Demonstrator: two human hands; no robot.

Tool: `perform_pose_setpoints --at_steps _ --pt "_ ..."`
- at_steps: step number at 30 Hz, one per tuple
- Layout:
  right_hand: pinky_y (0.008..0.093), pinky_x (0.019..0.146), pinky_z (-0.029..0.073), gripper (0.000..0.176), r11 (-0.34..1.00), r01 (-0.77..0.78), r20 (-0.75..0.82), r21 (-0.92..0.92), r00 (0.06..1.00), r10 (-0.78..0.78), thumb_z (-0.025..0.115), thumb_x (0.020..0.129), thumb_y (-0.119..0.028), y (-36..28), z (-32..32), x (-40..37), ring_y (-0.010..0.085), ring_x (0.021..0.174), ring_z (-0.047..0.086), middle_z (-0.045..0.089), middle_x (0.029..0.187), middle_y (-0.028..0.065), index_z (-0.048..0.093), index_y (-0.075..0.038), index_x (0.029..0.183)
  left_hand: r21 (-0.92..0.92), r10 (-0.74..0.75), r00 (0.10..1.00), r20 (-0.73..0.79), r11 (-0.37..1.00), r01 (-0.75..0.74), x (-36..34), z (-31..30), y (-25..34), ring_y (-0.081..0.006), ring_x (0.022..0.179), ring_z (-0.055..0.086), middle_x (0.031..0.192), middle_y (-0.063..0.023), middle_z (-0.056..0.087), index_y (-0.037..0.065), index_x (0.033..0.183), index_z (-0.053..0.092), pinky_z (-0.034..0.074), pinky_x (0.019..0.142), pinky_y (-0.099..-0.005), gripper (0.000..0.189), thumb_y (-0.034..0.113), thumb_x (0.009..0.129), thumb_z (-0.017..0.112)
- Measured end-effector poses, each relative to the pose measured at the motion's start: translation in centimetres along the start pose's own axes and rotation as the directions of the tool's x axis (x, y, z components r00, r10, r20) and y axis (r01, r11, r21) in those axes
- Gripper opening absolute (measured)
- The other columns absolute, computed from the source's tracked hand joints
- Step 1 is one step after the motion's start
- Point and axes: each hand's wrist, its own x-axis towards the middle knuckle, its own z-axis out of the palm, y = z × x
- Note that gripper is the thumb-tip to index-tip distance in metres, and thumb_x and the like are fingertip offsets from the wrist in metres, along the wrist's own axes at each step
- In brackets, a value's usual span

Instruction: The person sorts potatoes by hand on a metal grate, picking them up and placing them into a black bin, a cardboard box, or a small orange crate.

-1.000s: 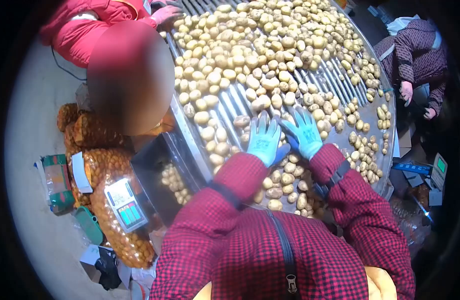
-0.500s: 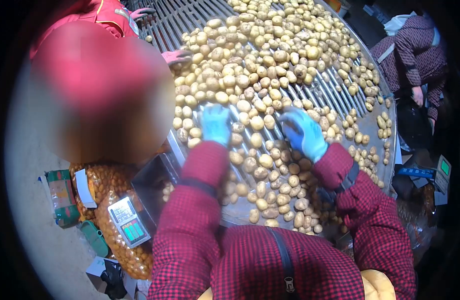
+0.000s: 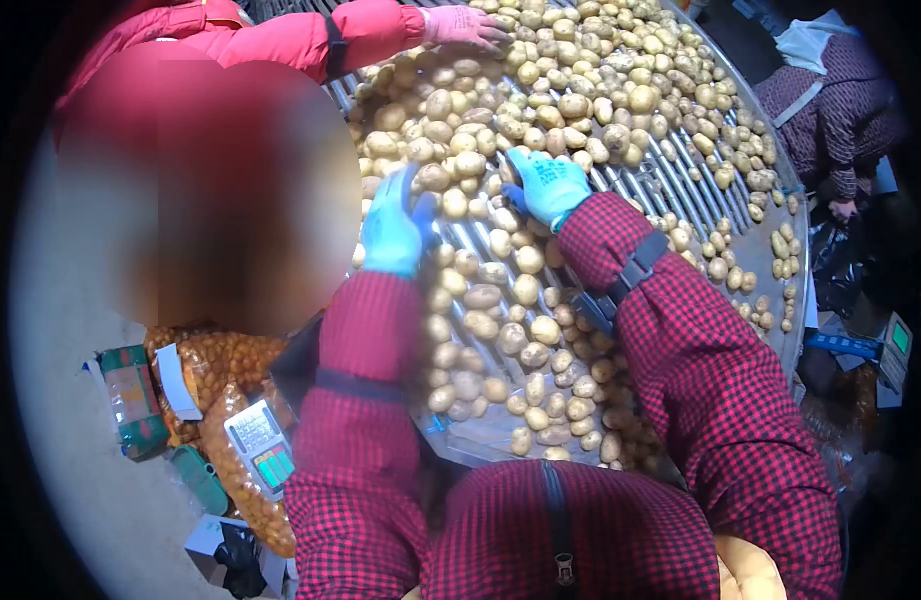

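A round slatted metal table point(image 3: 680, 185) carries a thick heap of small yellow potatoes point(image 3: 540, 90). My left hand point(image 3: 392, 232), in a blue glove, lies edge-on against the potatoes near the table's left rim, fingers spread. My right hand point(image 3: 548, 184), also blue-gloved, rests palm down on the pile further in, fingers apart over the potatoes. Neither hand grips one. Between my red checked sleeves, several potatoes point(image 3: 520, 350) lie gathered at the near rim.
A person in a red jacket stands at the left, a pink-gloved hand point(image 3: 465, 24) on the potatoes. Another person in a dark checked top point(image 3: 830, 110) works at the right. Netted sacks of potatoes point(image 3: 230, 460) and a scale point(image 3: 260, 448) lie below left.
Both my hands have moved further onto the pile, the right one up and to the left. The co-worker's pink-gloved hand has reached across the top of the heap.
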Motion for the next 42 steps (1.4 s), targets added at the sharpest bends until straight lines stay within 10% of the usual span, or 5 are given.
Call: perform_pose_setpoints --at_steps 19,26,31,34,42 --pt "0.0504 0.098 0.049 0.065 -0.950 -0.126 0.102 0.287 0.990 -0.101 0.038 0.102 -0.053 6.8 4.3 -19.9 0.0428 0.121 0.055 0.054 0.133 0.0276 0.047 0.001 0.137 -0.678 -0.080 0.712 0.698 -0.393 0.620 -16.3 2.1 8.1 -0.0211 0.087 0.059 0.126 -0.0179 0.057 0.003 0.137 0.047 0.052 0.069 -0.0260 0.054 0.045 0.103 0.042" --pt "0.0394 0.106 0.046 0.046 -0.377 0.085 -0.005 0.922 0.978 0.209 0.050 0.101 -0.031 0.9 4.1 -22.8 0.0304 0.124 0.055 0.055 0.134 0.0204 0.048 0.000 0.135 -0.774 0.134 0.811 0.570 0.418 0.476 -20.6 2.7 11.6 -0.0391 0.138 0.038 0.150 -0.0203 0.040 0.006 0.147 0.036 0.032 0.114 -0.0564 0.066 0.051 0.099 0.047" --pt "0.0281 0.091 0.049 0.037 -0.361 0.012 0.126 0.933 0.925 0.358 0.058 0.097 -0.013 -2.4 3.4 -24.2 0.0140 0.105 0.058 0.063 0.114 0.0070 0.052 0.001 0.131 -0.276 0.090 0.614 0.784 -0.836 0.475 -21.4 2.0 12.0 -0.0428 0.142 0.029 0.153 -0.0213 0.035 0.009 0.147 0.036 0.024 0.117 -0.0586 0.067 0.053 0.098 0.046" --pt "0.0268 0.086 0.049 0.043 -0.194 -0.162 0.219 0.967 0.920 0.325 0.064 0.095 -0.016 -4.5 2.2 -25.1 0.0097 0.098 0.057 0.062 0.110 0.0042 0.052 -0.002 0.134 -0.555 0.061 0.790 0.610 0.745 0.371 -23.4 3.3 9.6 -0.0284 0.144 0.031 0.155 -0.0123 0.038 0.011 0.148 0.035 0.015 0.120 -0.0537 0.066 0.050 0.097 0.049" --pt "0.0441 0.113 0.035 0.047 0.500 -0.001 -0.029 0.866 0.998 0.053 0.056 0.097 -0.023 -9.4 2.3 -27.0 0.0399 0.136 0.043 0.045 0.145 0.0271 0.050 -0.001 0.138 -0.802 -0.019 0.924 0.381 0.490 0.341 -25.3 -1.4 10.5 -0.0271 0.135 0.045 0.144 -0.0113 0.048 0.010 0.143 0.037 0.035 0.113 -0.0480 0.067 0.043 0.090 0.061"
